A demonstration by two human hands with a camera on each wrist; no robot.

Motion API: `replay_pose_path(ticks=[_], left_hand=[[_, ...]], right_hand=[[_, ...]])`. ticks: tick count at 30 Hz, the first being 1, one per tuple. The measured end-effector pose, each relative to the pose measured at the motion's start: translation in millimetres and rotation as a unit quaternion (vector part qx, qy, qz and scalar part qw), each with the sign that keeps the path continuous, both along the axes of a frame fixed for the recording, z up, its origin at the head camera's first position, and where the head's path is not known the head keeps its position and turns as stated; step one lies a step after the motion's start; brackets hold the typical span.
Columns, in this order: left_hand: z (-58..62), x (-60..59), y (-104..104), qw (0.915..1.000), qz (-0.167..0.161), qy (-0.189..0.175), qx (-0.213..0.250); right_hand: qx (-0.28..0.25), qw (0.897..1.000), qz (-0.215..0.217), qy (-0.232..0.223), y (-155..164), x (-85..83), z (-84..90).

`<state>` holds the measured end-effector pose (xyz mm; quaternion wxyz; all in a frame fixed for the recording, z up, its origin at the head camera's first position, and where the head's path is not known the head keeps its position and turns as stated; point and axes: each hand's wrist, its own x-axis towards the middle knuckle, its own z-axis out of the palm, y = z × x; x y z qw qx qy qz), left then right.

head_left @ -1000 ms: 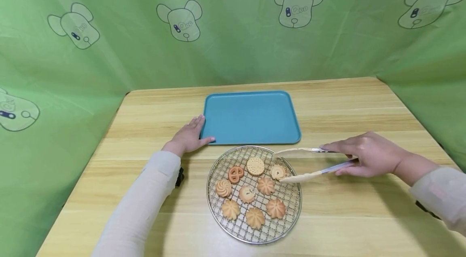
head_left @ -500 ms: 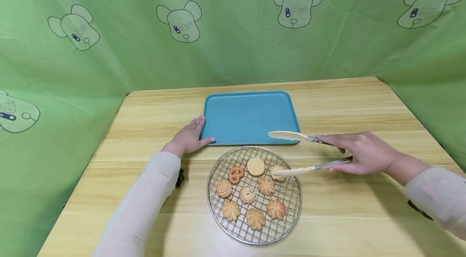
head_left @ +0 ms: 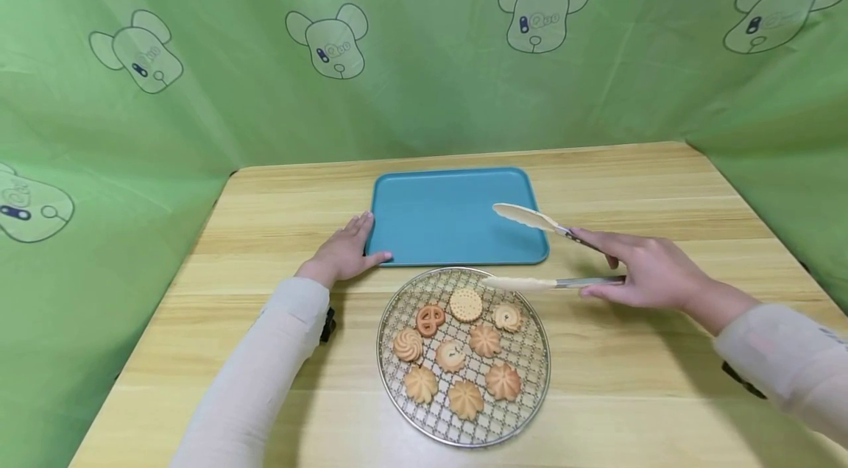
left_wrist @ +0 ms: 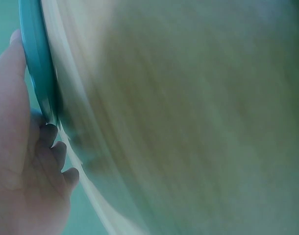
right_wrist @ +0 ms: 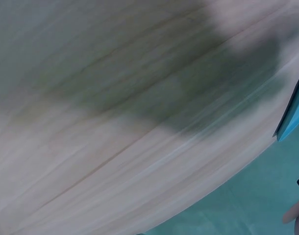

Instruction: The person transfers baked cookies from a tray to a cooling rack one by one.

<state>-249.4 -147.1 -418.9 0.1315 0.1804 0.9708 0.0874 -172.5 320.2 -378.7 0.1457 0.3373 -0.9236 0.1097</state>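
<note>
In the head view my left hand [head_left: 341,251] rests at the front left corner of a blue tray [head_left: 457,218], fingers along its left side and thumb on its front rim. The left wrist view shows this hand [left_wrist: 22,147] against the tray edge [left_wrist: 39,58]. My right hand [head_left: 652,273] holds tongs [head_left: 523,283] with cream-coloured tips. Their arms are spread, with nothing between them. One tip is over the tray's right part, the other over the far edge of a round wire rack [head_left: 465,444]. Several cookies [head_left: 466,399] lie on the rack, including a pretzel-shaped one [head_left: 430,319].
Everything stands on a light wooden table [head_left: 629,394]. A green curtain [head_left: 424,107] with mouse-like drawings hangs behind the table and at its sides. In the right wrist view, mostly tabletop [right_wrist: 115,161] shows, with a corner of the tray [right_wrist: 292,115] at the right.
The right hand has moved away from me and slightly left, carrying the tongs from the rack's right side toward the tray. The tongs have spread wider. The left hand and cookies stay put.
</note>
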Motion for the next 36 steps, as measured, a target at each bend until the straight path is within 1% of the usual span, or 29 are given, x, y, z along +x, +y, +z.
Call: replay_pose_path(ticks=[3,6,12,15,19,22,27,31,36], left_hand=[[0.9,0.4,0,1.0,0.0,-0.001,0.0],[1.5,0.8,1,1.0,0.001,-0.002,-0.002],[2.6,2.0,2,1.0,0.002,0.001,0.002],[2.7,2.4,2,1.0,0.003,0.001,0.001],[2.7,2.6,1,1.0,0.001,0.002,-0.001],[3.0,2.9,1,1.0,0.001,0.002,0.0],[3.0,3.0,1,1.0,0.0,0.002,0.001],[2.2,2.5,1,1.0,-0.003,0.004,0.001],[1.8,2.4,1,1.0,-0.001,0.004,0.003]], right_hand=[[-0.003,1.0,-0.027,-0.006,-4,-1.2,-1.5],[-0.007,0.998,-0.064,-0.023,-9,-3.4,-2.0],[-0.007,0.989,-0.13,-0.062,-20,-9.9,0.3],[-0.014,0.986,-0.151,-0.068,-25,-13.5,-0.5],[-0.032,0.983,-0.171,-0.062,-31,-18.0,-4.6],[-0.042,0.977,-0.195,-0.076,-35,-21.2,-7.1],[-0.049,0.965,-0.233,-0.112,-40,-26.2,-7.3],[-0.065,0.956,-0.253,-0.136,-43,-30.4,-6.3],[-0.084,0.945,-0.275,-0.153,-44,-34.8,-6.0]])
